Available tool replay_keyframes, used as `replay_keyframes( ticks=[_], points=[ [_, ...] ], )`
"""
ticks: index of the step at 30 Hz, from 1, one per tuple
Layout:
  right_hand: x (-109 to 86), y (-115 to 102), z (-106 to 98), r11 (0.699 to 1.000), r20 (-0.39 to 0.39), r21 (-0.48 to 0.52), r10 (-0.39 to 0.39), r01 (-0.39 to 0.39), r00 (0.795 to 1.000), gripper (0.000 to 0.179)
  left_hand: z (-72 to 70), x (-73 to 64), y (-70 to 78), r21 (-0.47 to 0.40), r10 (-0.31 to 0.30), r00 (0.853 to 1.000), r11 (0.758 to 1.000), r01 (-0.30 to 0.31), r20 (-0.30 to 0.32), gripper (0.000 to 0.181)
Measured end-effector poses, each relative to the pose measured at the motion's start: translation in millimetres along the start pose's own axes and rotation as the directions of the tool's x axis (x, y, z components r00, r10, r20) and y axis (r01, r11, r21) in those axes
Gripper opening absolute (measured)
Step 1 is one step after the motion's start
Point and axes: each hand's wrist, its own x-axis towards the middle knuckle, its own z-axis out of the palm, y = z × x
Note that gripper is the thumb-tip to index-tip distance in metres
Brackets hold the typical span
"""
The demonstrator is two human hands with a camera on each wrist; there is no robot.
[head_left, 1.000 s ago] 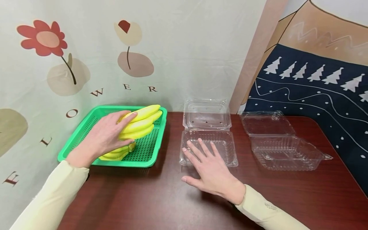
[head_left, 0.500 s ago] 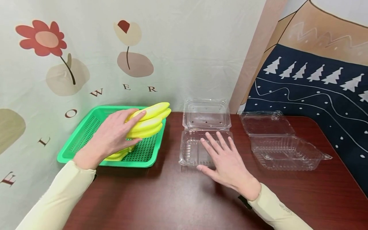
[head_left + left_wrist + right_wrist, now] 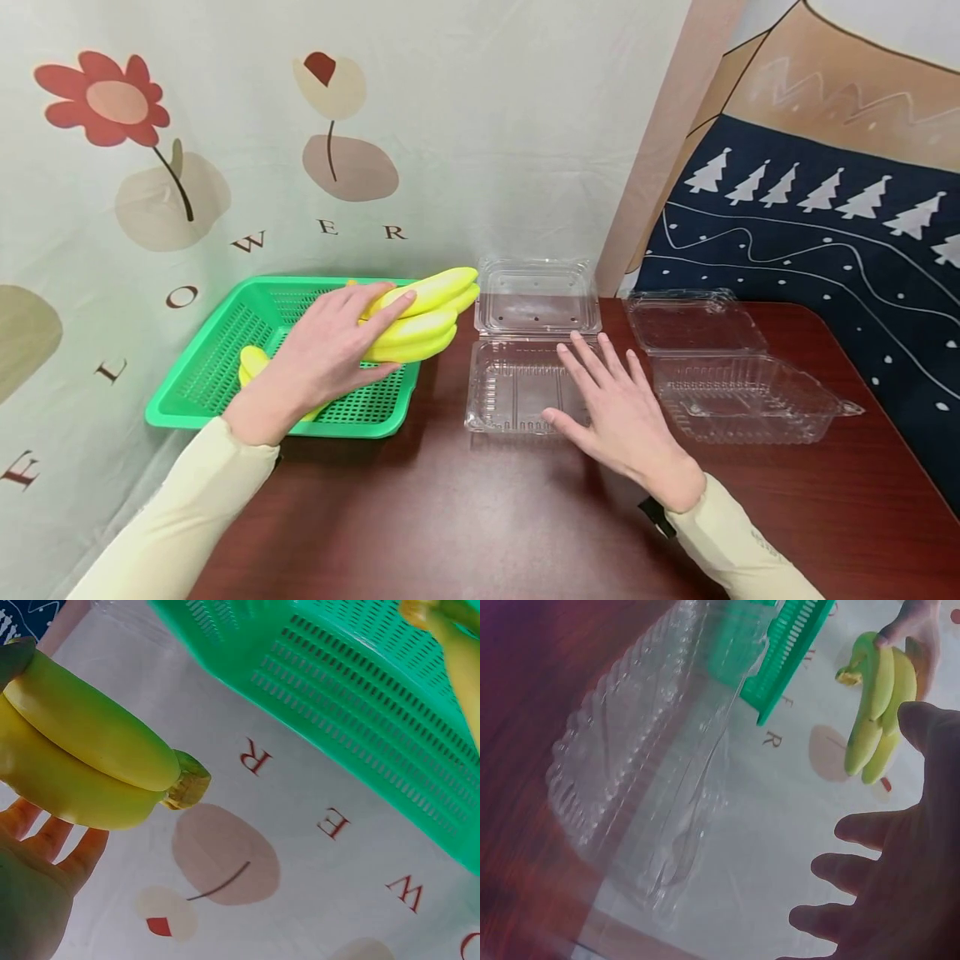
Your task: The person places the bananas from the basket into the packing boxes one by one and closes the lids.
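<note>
The bananas (image 3: 420,327) are yellow, basket (image 3: 201,354) green, table (image 3: 465,517) reddish-brown, pale backdrop (image 3: 487,150) flower-printed.

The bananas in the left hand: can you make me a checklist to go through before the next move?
1. Left hand holds the bananas: ok, its thumb and fingers are on them.
2. Bananas apart from the basket: ok, the left wrist view shows a gap.
3. Left box open: ok, its lid is tipped back.
4. Bananas over the left box's bottom half: not ok, they are left of it.
5. Right hand out of the way: not ok, it covers part of that half in the head view.
6. Bananas fit the left box: cannot tell.
</note>
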Motion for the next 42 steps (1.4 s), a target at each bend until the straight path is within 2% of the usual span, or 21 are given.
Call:
replay_keyframes(
  ticks=[12, 20, 26, 34, 42],
  points=[
    [-7.3, 20, -3, 0.996, 0.032, 0.032, 0.078, -0.079, 0.996, 0.088, 13.7, 18.2, 22.9, 0.012, 0.044, 0.999, 0.999, -0.044, -0.004, 0.096],
    [-13.1, 33, -3, 0.995, 0.059, 0.018, 0.096, -0.097, 0.994, 0.088, 25.4, 28.9, 43.1, 0.017, 0.061, 0.998, 0.998, -0.061, -0.002, 0.092],
    [-16.1, 40, -6, 0.995, 0.086, -0.009, 0.096, -0.095, 0.992, 0.087, 34.7, 37.6, 62.2, -0.002, 0.072, 0.997, 0.997, -0.072, -0.023, 0.093],
    [-19.2, 43, -8, 0.995, 0.099, -0.024, 0.095, -0.093, 0.991, 0.088, 55.8, 47.5, 87.5, -0.014, 0.056, 0.998, 0.998, -0.056, -0.028, 0.088],
    [-21.9, 46, -9, 0.994, 0.132, -0.079, 0.092, -0.082, 0.987, 0.088, 79.1, 54.7, 109.4, 0.022, 0.066, 0.997, 0.998, -0.065, -0.044, 0.087]
  ],
)
